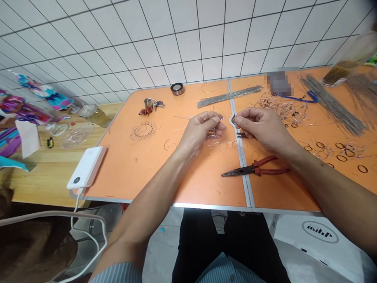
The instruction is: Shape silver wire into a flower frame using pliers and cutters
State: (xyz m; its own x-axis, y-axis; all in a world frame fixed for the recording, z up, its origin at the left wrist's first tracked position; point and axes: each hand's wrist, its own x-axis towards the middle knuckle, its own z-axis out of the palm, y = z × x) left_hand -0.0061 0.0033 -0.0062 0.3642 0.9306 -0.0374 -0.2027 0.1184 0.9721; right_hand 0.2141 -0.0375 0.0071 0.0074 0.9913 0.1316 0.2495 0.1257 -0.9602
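Observation:
Over the middle of the orange folding table [208,190], my left hand [199,133] is closed on thin wire [184,117], with loose ends sticking out to its left. My right hand [260,124] faces it a short gap away, thumb and forefinger pinched on a small dark piece that I cannot make out. Just below the right hand lie red-handled long-nose pliers [249,170], jaws pointing left across the table's seam. A looped, flower-like wire ring [133,134] rests to the left. Bent wire scraps [232,146] lie beneath the hands.
Behind the hands are a bundle of straight wires [230,96], a tape roll [177,89] and keys [152,105]. Tangled wire [276,107], several dark rings [362,169] and a thicker wire bundle [338,107] lie right. A white power bank [88,165] with a cable sits left.

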